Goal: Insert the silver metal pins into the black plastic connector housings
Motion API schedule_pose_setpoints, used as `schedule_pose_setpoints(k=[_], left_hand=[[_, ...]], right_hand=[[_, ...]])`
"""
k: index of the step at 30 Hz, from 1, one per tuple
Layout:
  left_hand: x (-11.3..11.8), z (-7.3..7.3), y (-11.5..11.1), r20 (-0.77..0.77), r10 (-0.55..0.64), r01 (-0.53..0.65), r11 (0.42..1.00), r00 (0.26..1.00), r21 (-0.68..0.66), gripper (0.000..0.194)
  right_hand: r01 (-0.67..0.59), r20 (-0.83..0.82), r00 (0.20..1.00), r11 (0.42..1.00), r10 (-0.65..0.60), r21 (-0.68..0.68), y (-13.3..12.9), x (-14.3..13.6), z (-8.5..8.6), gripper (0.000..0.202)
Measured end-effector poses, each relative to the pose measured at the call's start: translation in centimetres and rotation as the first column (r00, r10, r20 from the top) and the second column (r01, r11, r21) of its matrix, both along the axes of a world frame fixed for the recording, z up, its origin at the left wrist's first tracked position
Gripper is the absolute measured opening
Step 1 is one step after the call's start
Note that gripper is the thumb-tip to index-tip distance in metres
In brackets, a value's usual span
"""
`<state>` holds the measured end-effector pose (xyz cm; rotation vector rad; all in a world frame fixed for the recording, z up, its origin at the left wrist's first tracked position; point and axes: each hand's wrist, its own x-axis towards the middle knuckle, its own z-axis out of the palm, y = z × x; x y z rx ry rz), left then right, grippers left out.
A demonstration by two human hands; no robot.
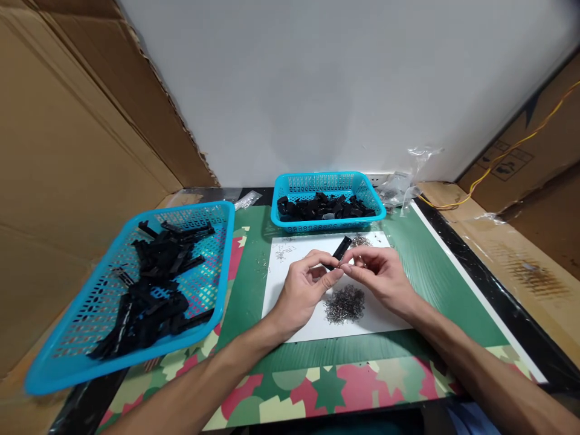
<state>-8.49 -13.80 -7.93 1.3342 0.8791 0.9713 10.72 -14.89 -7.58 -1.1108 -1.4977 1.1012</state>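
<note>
My left hand (310,281) is closed, with its thumb and index finger around a long black plastic part (343,246), which slants up and away from the fingertips. My right hand (378,275) meets it there, thumb and forefinger pinched together; whatever they pinch is too small to make out. Just below the fingers, a pile of small metal springs or clips (345,304) lies on a white sheet (281,305). A second little heap of metal pieces (361,240) sits behind the right hand, and loose ones (281,254) are scattered to the left.
At left stands a blue basket (229,260) holding several long black parts (158,296). Another blue basket (328,225), with smaller black pieces (317,207), is at the back. Clear plastic bags (399,190) lie back right. Cardboard (67,121) walls the left side; a yellow cable (512,148) runs at right.
</note>
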Motion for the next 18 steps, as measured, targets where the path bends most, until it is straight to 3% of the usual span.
schedule_pose_setpoints(k=[3,7,12,18], left_hand=[[-0.03,-0.11,-0.01,0.010,0.001,0.000,0.997,1.000,-0.072,0.038],[-0.21,-0.14,0.07,-0.091,0.067,-0.059,0.994,0.994,0.092,0.032],[-0.38,0.19,0.04,-0.272,0.121,-0.038,0.955,0.955,0.293,0.023],[-0.31,0.37,-0.29,-0.384,0.077,0.046,0.952,0.920,0.303,0.022]], right_hand=[[-0.010,0.162,0.987,0.992,-0.011,0.128,-0.44,0.28,0.19,0.016],[0.011,0.252,0.965,0.978,-0.064,0.207,-0.71,0.44,0.42,0.019],[0.024,0.277,0.958,0.981,-0.079,0.195,-0.50,0.66,0.38,0.022],[-0.040,0.341,0.940,0.990,-0.010,0.138,-0.25,0.98,0.41,0.016]])
